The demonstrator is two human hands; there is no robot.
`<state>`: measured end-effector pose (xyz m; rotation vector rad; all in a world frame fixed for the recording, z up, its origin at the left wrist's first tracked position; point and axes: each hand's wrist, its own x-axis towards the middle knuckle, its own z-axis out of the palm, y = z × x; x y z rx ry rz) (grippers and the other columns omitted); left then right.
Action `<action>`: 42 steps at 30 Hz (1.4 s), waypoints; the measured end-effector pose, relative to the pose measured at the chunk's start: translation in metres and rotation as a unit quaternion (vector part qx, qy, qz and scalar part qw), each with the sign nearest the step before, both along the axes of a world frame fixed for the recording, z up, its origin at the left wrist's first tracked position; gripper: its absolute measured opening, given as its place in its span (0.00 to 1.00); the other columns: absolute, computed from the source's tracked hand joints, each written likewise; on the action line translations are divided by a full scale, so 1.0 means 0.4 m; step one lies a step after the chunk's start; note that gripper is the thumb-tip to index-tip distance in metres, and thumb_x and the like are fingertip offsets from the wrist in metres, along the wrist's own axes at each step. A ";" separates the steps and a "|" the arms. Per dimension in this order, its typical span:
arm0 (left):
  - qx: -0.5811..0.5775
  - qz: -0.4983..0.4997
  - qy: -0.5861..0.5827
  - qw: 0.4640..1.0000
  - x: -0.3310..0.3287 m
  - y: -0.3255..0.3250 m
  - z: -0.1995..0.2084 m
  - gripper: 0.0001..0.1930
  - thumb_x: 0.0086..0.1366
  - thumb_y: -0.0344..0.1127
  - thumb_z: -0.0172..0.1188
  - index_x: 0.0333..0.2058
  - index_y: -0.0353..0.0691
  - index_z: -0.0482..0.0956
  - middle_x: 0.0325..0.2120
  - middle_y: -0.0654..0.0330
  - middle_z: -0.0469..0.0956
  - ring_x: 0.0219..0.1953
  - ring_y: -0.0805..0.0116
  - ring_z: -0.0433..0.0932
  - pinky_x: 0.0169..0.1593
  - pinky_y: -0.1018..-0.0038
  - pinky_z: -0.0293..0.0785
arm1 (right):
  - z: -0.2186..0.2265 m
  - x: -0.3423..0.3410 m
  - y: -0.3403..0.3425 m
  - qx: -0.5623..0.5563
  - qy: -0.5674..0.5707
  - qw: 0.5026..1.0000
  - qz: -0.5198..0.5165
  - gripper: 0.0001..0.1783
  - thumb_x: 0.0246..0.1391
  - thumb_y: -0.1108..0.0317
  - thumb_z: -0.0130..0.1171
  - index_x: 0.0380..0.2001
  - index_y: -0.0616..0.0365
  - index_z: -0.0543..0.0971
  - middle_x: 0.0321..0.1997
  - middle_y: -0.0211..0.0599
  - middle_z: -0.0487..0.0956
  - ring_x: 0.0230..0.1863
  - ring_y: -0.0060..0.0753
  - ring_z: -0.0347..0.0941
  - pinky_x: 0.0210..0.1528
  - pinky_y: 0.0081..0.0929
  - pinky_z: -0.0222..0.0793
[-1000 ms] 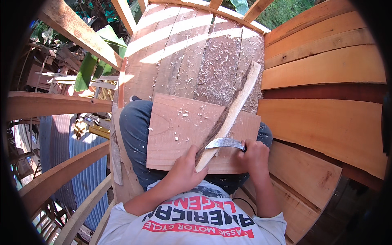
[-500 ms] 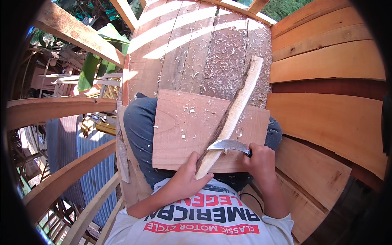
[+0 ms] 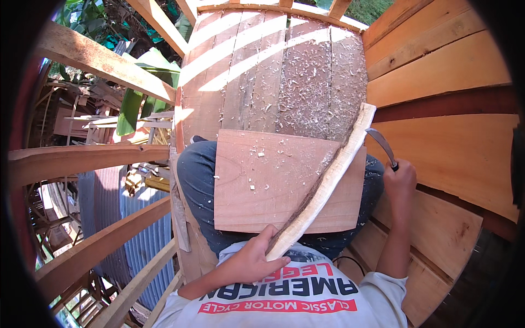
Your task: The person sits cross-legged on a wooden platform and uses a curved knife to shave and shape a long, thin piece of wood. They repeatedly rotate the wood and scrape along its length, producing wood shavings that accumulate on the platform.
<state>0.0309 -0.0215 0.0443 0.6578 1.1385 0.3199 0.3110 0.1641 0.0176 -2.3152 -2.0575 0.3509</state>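
Note:
My left hand [image 3: 256, 257] is closed round the near end of a long, slightly curved piece of wood [image 3: 322, 191], close to my shirt. Dark bark runs down one side of the wood, and the rest is pale and shaved. It slants up and to the right across a flat wooden board [image 3: 257, 208] on my lap. My right hand [image 3: 401, 177], out past the board's right edge, grips the dark handle of a curved knife [image 3: 383, 143]. The blade's tip points up and left, beside the far part of the wood; whether it touches cannot be told.
Wood shavings [image 3: 306, 71] litter the plank floor [image 3: 235, 82] ahead, and a few chips lie on the board. A wall of orange-brown planks [image 3: 443, 147] rises at my right. On my left run wooden rails [image 3: 87, 158], with corrugated sheets [image 3: 142, 218] and stacked lumber beyond them.
My right hand has moved the knife up and to the right, from the wood's near part to its far end. The wood now leans further to the right, still in my left hand.

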 end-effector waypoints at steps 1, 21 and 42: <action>-0.019 0.002 0.000 1.000 -0.002 0.013 0.010 0.24 0.60 0.32 0.64 0.49 0.32 0.62 0.37 0.51 0.73 0.44 0.71 0.72 0.48 0.75 0.67 | 0.015 0.002 -0.018 -0.010 0.031 0.999 -0.002 0.11 0.48 0.67 0.57 0.24 0.65 0.80 0.24 0.57 0.77 0.29 0.60 0.76 0.32 0.48 0.72; 0.109 0.081 0.019 0.991 0.032 0.066 -0.013 0.21 0.53 0.26 0.56 0.46 0.36 0.61 0.33 0.58 0.67 0.37 0.73 0.66 0.41 0.76 0.66 | -0.097 -0.080 -0.007 0.085 0.121 0.989 0.028 0.13 0.49 0.63 0.58 0.19 0.61 0.79 0.18 0.53 0.76 0.24 0.59 0.75 0.28 0.45 0.71; 0.189 0.062 0.000 0.980 0.026 0.036 0.040 0.23 0.50 0.27 0.57 0.45 0.36 0.60 0.30 0.60 0.64 0.33 0.75 0.64 0.35 0.78 0.64 | 0.072 -0.042 -0.030 0.225 0.118 0.966 0.046 0.09 0.45 0.68 0.61 0.16 0.57 0.74 0.15 0.45 0.73 0.21 0.53 0.73 0.22 0.41 0.67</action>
